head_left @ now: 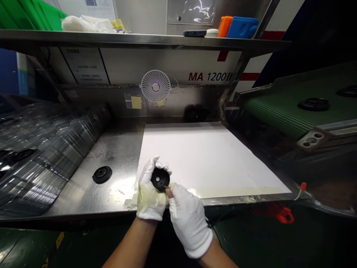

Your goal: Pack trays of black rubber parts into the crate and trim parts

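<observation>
The left hand (149, 193) is curling its fingers (156, 163) round a black round disc (160, 179); the right hand (189, 219) is pinching its lower edge above the table (111, 186).

Left hand (150, 195): white-gloved, fingers curled closed in a grip, forearm bare, rising from lower edge | Right hand (190, 219): white-gloved, back uppermost, thumb and forefinger pinched together, fingertips meeting the left hand | wrists converging at midline
</observation>
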The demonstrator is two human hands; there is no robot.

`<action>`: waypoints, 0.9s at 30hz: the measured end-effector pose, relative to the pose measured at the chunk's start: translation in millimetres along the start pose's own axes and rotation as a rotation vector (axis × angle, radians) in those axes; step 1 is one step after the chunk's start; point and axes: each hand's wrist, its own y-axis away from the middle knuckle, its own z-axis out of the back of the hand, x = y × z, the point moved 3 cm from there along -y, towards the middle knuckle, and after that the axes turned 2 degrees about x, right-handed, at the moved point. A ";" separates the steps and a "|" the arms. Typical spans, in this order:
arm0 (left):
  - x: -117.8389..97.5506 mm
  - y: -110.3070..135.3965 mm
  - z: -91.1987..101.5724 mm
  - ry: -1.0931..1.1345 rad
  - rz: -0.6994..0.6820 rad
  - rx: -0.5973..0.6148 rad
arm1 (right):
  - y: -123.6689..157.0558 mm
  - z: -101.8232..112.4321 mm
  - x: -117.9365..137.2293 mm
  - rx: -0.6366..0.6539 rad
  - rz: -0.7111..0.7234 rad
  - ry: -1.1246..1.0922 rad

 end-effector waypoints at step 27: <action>-8.0 6.2 10.7 -0.108 0.190 0.107 | -2.6 4.7 -7.4 0.048 -0.037 -0.040</action>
